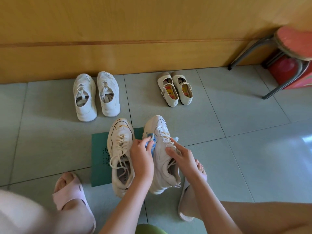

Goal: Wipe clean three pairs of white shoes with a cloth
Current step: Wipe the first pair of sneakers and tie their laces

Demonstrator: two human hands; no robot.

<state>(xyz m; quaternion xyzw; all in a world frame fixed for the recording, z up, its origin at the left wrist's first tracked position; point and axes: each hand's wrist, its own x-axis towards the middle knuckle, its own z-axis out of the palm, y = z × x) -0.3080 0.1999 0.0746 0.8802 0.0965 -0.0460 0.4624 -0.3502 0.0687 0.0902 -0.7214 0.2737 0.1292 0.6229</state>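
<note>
Three pairs are in sight, and only one is in hand — the lace-up pair [96, 95] and the strap shoes [175, 89] wait by the wall, well apart from the work. The left hand [141, 155] has its fingers curled round a bunched blue cloth [150, 140], pressing it to the side of the held sneaker [160, 129] at the edge of the green mat [99, 157]. The right hand [181, 155] lies on that shoe's laces with fingers nearly straight, steadying rather than gripping. That looks like the weak point: a firm rub could tip the shoe or skid it off the mat, since nothing clamps it. Loose laces may snag the cloth. Its twin, the stained sneaker [120, 130], just beside the left forearm, carries orange marks on the toe — a cloth dirtied there could smear them onto cleaner leather.
</note>
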